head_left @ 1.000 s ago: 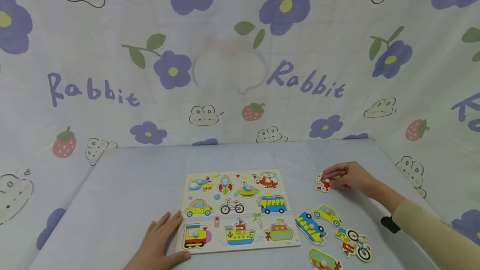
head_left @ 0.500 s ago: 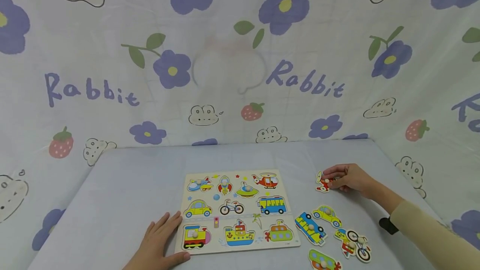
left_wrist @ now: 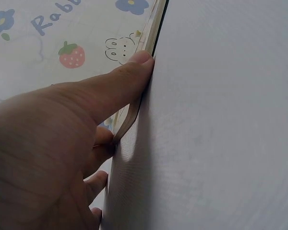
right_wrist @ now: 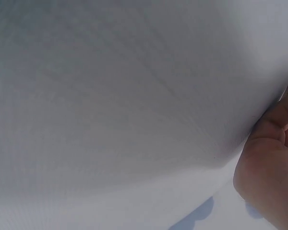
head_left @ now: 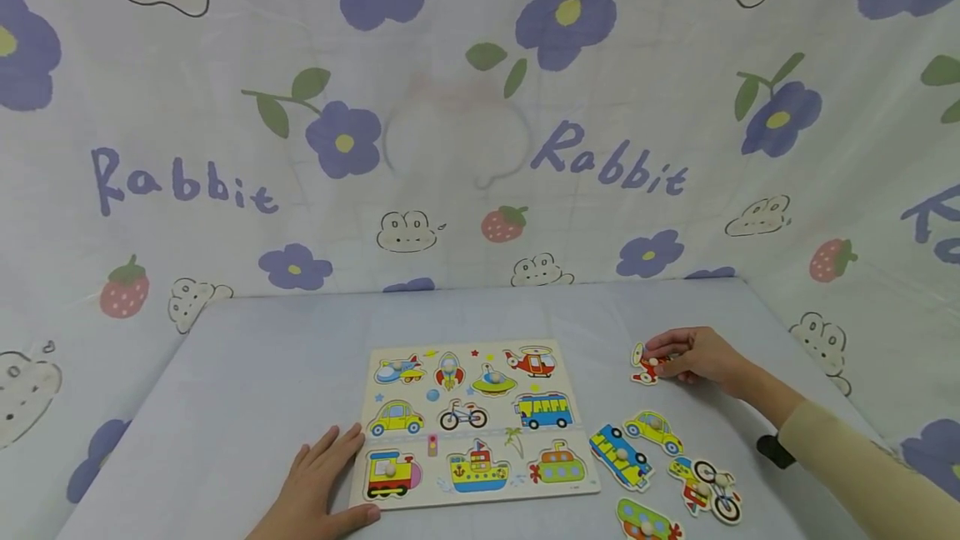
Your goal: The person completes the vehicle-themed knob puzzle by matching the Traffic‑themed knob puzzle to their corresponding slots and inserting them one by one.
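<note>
A wooden knob-puzzle board (head_left: 438,473) printed with vehicles lies flat on the table. My left hand (head_left: 313,486) rests at its lower left corner, fingers extended along the left side and thumb on the front edge; the left wrist view shows the thumb (left_wrist: 120,86) against that edge. Knobbed plane, rocket, flying saucer and train pieces sit in the board. Right of the board, my right hand (head_left: 701,358) pinches a red helicopter puzzle piece (head_left: 642,373) at its right side, the fingers hiding part of it. In the right wrist view, the hand (right_wrist: 269,158) appears at the right edge.
Loose pieces lie right of the board: a blue bus (head_left: 621,458), a yellow car (head_left: 655,432), a green submarine (head_left: 647,521) and a bicycle (head_left: 724,502) overlapping a ship piece (head_left: 684,468). A patterned cloth (head_left: 457,257) hangs behind the table (head_left: 262,390).
</note>
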Available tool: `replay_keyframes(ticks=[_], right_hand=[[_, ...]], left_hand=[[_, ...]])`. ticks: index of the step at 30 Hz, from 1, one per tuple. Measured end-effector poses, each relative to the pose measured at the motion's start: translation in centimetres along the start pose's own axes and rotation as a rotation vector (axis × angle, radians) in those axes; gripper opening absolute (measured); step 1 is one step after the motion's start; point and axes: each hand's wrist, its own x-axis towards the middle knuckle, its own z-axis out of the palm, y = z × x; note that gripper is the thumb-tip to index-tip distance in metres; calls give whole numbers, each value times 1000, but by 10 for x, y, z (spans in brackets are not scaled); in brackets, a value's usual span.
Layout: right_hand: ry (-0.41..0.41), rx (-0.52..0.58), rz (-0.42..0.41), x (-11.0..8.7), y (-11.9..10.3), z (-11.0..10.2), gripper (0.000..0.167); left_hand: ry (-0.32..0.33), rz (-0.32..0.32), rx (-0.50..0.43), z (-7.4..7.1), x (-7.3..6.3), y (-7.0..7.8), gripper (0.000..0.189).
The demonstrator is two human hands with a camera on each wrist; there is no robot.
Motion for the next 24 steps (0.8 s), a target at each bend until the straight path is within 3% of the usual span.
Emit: replay_keyframes(ticks=[24], right_hand=[[-2, 9, -24, -2, -3, -2, 43]], left_hand=[[-11, -11, -7, -5, -1, 5, 104]])
